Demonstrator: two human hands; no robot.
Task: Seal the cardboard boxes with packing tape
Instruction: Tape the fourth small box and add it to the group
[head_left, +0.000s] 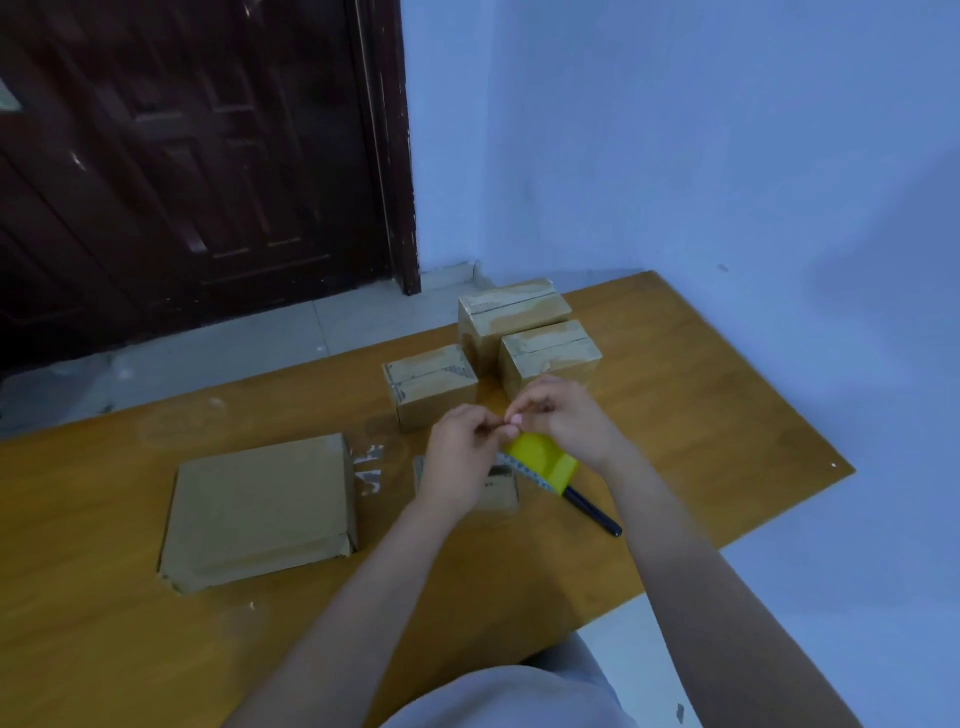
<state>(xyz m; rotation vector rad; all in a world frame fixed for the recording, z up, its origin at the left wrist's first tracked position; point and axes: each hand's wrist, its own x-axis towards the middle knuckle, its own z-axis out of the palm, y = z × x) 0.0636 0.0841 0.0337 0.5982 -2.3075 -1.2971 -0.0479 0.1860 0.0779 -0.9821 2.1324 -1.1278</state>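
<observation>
Both hands met just above the yellow tape dispenser — left hand and right hand with fingers pinched together, apparently on the tape end, too small to confirm. Small box lay directly under the dispenser, nearer the left hand; dispenser handle pointed toward the person.

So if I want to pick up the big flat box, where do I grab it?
Grab the big flat cardboard box by its two long side edges, one hand on each, coming down from above. It lies flat on the wooden table with nothing on top, and it is too wide for one hand. Its left and near sides look free; the small box sits apart on its right.
</observation>
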